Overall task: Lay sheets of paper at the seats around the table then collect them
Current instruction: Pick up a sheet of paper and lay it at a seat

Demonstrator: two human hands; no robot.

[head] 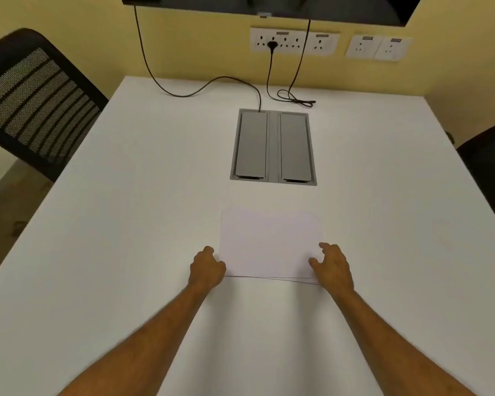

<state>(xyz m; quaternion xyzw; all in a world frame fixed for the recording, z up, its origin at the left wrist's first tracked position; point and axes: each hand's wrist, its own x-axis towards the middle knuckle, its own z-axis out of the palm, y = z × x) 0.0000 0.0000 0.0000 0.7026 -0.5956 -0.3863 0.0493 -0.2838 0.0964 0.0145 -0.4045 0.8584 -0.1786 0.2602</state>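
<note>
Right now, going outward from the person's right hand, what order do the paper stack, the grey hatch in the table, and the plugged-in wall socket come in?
From the right hand:
1. Paper stack, touching it, just left.
2. Grey hatch, mid-table, ahead.
3. Wall socket, on the far wall.

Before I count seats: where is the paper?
The paper lies on the white table, between the left hand and right hand, nearer than the grey cable box.

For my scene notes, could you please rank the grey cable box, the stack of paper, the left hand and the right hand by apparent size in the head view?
1. grey cable box
2. stack of paper, slightly smaller
3. left hand and right hand: alike, unranked
</note>
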